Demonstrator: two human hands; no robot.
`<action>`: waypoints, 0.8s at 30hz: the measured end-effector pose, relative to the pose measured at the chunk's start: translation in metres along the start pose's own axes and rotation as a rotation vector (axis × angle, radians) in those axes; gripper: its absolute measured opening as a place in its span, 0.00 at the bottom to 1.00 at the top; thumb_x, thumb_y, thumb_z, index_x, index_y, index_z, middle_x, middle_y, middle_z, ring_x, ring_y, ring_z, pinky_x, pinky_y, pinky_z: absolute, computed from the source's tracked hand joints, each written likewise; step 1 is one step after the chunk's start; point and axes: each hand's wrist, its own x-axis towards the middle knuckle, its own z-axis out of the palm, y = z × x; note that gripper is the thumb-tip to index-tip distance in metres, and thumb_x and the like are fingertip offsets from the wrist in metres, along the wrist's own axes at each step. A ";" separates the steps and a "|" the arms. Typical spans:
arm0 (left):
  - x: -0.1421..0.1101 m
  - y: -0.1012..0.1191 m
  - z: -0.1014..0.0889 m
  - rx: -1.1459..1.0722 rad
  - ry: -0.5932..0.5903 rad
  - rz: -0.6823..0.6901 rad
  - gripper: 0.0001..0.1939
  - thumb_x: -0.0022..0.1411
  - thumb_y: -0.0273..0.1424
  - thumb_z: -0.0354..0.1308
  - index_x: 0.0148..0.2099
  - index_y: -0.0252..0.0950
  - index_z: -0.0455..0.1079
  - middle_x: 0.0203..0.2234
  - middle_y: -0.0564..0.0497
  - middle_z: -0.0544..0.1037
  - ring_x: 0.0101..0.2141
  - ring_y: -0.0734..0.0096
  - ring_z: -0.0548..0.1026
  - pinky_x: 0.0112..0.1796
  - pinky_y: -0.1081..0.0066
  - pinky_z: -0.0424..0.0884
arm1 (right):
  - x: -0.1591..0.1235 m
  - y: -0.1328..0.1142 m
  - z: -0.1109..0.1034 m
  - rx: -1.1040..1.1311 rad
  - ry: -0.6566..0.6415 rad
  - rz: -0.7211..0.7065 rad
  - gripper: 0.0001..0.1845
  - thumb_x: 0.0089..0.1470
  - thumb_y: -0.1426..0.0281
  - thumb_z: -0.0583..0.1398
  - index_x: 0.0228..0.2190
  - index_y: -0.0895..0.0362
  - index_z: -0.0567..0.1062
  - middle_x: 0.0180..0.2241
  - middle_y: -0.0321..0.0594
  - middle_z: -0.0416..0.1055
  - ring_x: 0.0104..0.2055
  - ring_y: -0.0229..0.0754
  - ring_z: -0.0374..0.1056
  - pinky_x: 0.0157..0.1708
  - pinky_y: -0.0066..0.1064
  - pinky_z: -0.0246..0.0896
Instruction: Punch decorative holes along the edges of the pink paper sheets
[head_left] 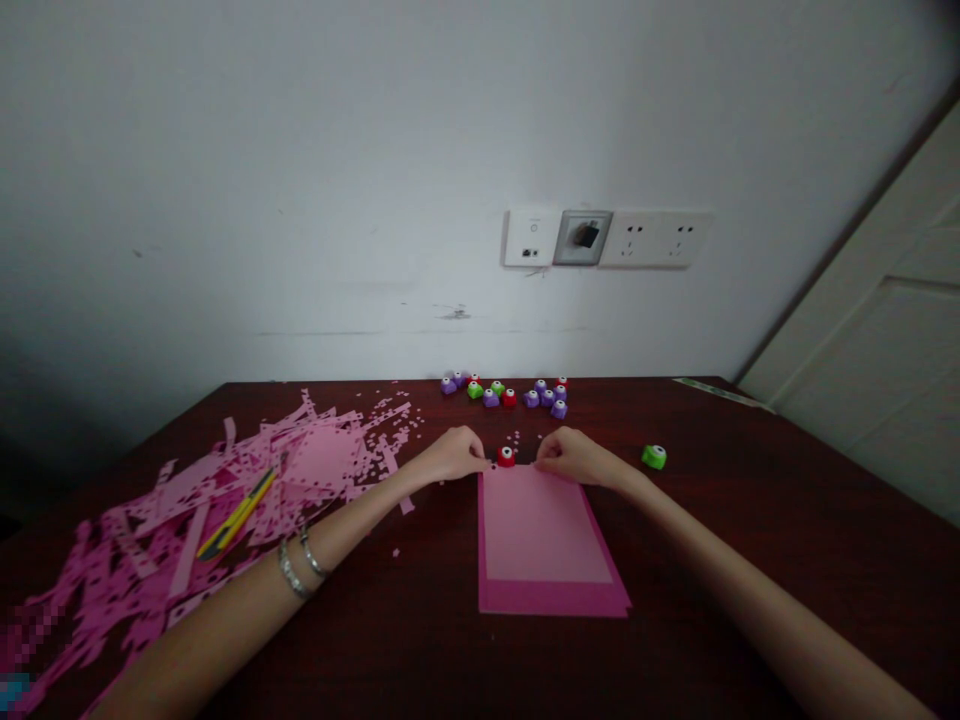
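A light pink sheet of paper (pixel 546 530) lies over darker pink sheets (pixel 555 598) on the dark wooden table. At its far left corner, my left hand (pixel 459 454) is closed with thumb and fingertips on the paper. My right hand (pixel 571 457) pinches the far right part of the same edge. Between the two hands, a red craft punch (pixel 506 457) with a white top stands at the paper's far edge. Whether the edge sits inside the punch slot, I cannot tell. Tiny pink cut-outs (pixel 514 437) lie just behind the punch.
Punched pink paper scraps (pixel 187 490) cover the table's left side, with a yellow utility knife (pixel 237 513) on top. Several purple, green and red punches (pixel 491 397) stand along the wall. A green punch (pixel 654 457) sits at the right. Wall sockets (pixel 656 238) are above.
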 end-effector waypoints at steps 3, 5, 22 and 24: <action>0.001 -0.002 0.002 0.003 0.016 0.002 0.15 0.50 0.38 0.55 0.25 0.31 0.73 0.14 0.55 0.66 0.19 0.77 0.62 0.23 0.76 0.56 | 0.001 0.001 0.001 -0.007 0.022 0.004 0.09 0.43 0.72 0.55 0.21 0.61 0.76 0.22 0.39 0.72 0.26 0.38 0.66 0.23 0.25 0.54; 0.001 -0.002 0.003 -0.001 0.014 -0.004 0.14 0.50 0.38 0.55 0.25 0.31 0.72 0.14 0.55 0.67 0.18 0.78 0.62 0.22 0.76 0.57 | 0.002 0.002 0.001 -0.004 0.040 0.003 0.09 0.43 0.72 0.55 0.22 0.61 0.76 0.22 0.39 0.72 0.25 0.38 0.66 0.23 0.25 0.54; 0.006 -0.012 0.006 -0.006 0.068 0.006 0.11 0.50 0.34 0.54 0.27 0.32 0.73 0.19 0.52 0.72 0.22 0.76 0.67 0.24 0.76 0.59 | 0.005 0.007 0.003 0.001 0.083 -0.014 0.09 0.45 0.71 0.56 0.23 0.60 0.76 0.24 0.40 0.73 0.26 0.38 0.66 0.25 0.26 0.55; 0.007 -0.012 0.007 -0.006 0.074 0.007 0.11 0.51 0.35 0.54 0.27 0.32 0.73 0.19 0.52 0.72 0.21 0.76 0.67 0.24 0.76 0.59 | 0.005 0.007 0.004 0.003 0.084 -0.010 0.09 0.45 0.71 0.56 0.23 0.60 0.76 0.24 0.40 0.73 0.26 0.38 0.66 0.25 0.26 0.55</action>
